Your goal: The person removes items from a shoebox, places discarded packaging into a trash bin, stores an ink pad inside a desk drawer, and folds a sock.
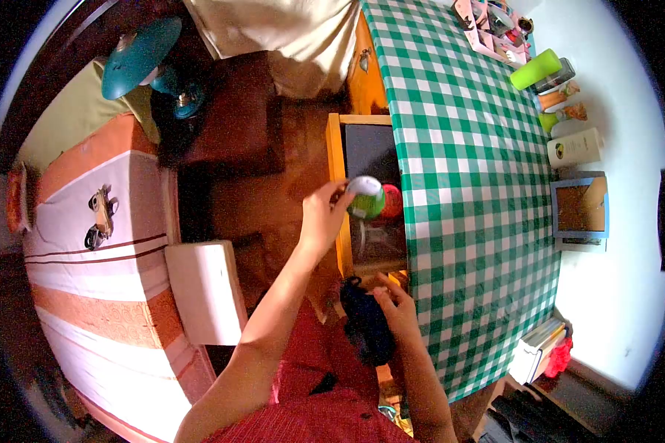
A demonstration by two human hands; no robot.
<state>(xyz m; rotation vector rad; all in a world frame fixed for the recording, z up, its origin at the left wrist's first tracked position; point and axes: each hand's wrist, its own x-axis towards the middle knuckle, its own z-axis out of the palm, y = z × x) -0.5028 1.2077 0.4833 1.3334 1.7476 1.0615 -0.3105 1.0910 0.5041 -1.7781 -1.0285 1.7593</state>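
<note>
My left hand (322, 219) is closed around a small green container with a white lid (366, 196), which I hold over the open wooden drawer (334, 148). A red round thing (392, 201) shows inside the drawer, just right of the container. Nearer to me, my right hand (400, 308) grips a soft black pouch (366, 321) at the drawer's front end. Its exact kind is hard to make out. The dark drawer bottom (369, 151) shows beyond the container.
A table with a green-and-white checked cloth (473, 207) stands on the right. Along its wall edge are a green cylinder (536, 69), a white bottle (575, 149) and a picture frame (581, 207). On the left are a bed (89, 295), a toy motorcycle (102, 215) and a teal lamp (142, 57).
</note>
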